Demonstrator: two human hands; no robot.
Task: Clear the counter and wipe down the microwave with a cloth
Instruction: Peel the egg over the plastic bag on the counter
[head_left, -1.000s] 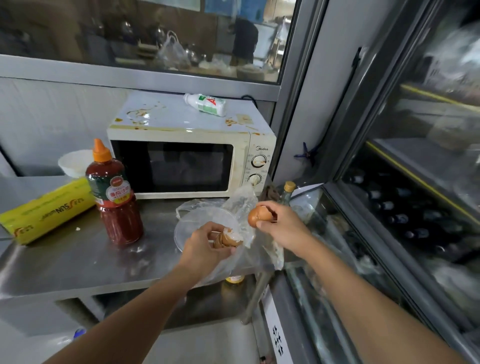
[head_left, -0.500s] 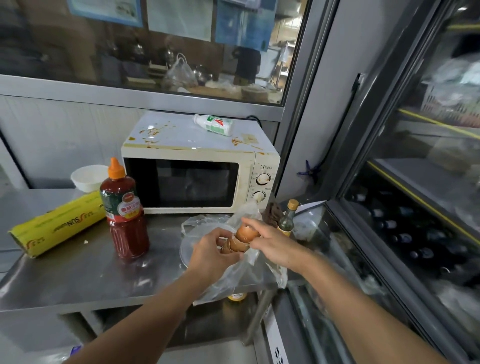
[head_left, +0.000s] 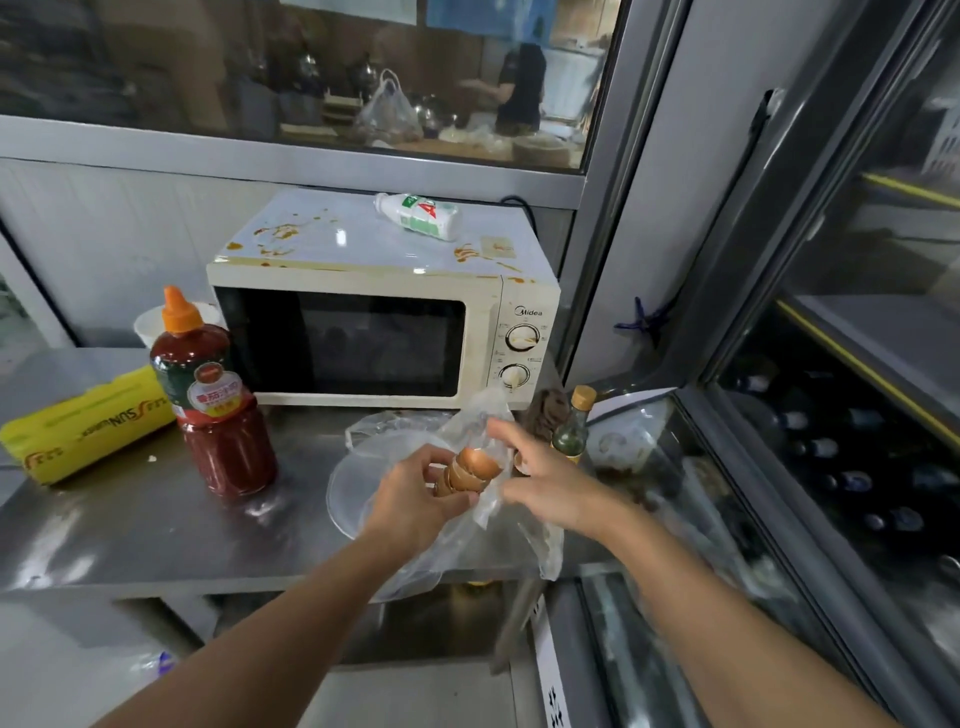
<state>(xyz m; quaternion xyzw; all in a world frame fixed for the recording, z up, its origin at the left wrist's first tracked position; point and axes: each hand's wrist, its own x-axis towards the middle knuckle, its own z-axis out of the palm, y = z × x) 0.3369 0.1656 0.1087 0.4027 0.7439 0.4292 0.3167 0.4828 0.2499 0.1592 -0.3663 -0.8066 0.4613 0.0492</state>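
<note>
Several nested eggshells (head_left: 470, 470) sit pinched in our left hand (head_left: 415, 499). Our right hand (head_left: 545, 480), fingers spread and empty, hovers just right of them, touching the plastic bag (head_left: 467, 551).

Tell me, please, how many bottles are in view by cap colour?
Orange cap: 1, the sauce bottle standing on the counter.
White cap: 1, the bottle lying on the microwave.
Tan cap: 1, the small bottle beside the microwave.
Total: 3
</note>
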